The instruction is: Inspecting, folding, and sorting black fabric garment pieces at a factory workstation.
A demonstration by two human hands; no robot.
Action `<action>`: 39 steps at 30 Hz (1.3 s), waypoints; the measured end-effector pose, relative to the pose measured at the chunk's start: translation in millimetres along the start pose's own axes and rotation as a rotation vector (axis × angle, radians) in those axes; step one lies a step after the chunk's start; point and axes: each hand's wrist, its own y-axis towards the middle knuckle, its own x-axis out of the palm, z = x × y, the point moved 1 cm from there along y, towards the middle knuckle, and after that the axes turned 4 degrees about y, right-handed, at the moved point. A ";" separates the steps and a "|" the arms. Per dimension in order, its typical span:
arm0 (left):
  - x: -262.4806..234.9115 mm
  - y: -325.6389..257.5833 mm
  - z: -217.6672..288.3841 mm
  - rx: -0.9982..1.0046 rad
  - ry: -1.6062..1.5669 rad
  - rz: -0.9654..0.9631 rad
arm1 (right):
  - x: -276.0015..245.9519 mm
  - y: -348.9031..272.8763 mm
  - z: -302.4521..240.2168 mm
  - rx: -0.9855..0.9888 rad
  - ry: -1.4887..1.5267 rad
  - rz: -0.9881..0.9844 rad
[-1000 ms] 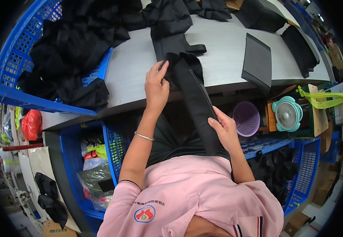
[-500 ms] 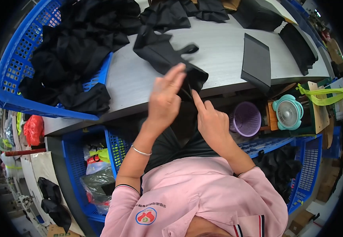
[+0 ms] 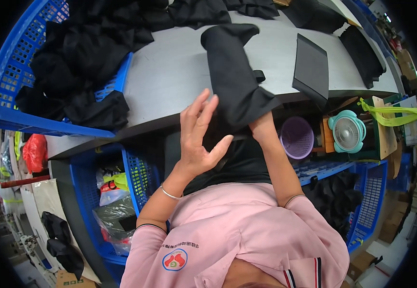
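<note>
A black fabric pouch with a small side loop lies lengthwise over the table's near edge. My right hand reaches into the pouch's near opening, and the cloth covers its fingers. Just left of the pouch, my left hand is raised with its fingers stretched and thumb apart, holding nothing. A dark flat rectangular panel rests on the table to the right of the pouch.
Left on the table stands a blue basket heaped with black fabric pieces. A stack of black panels sits far right. Below the edge are a purple basket, a teal fan and a blue crate.
My right hand has gone from pointing at the pouch's opening to inside it. The pouch now lies straighter and fuller. My left hand has come off it, fingers spread.
</note>
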 end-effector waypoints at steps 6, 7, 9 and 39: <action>31.3 -7.1 3.0 -0.082 0.074 0.105 | 22.4 3.7 -26.7 0.023 0.065 0.120; 34.5 -2.8 4.9 -0.107 0.067 0.158 | 26.0 3.5 -27.0 0.026 0.060 0.117; 41.1 5.7 8.8 -0.137 0.055 0.223 | 29.5 2.7 -28.8 0.047 0.166 0.220; 45.5 7.1 12.5 -0.199 -0.156 0.327 | 22.0 -1.3 -3.2 -0.031 0.180 0.114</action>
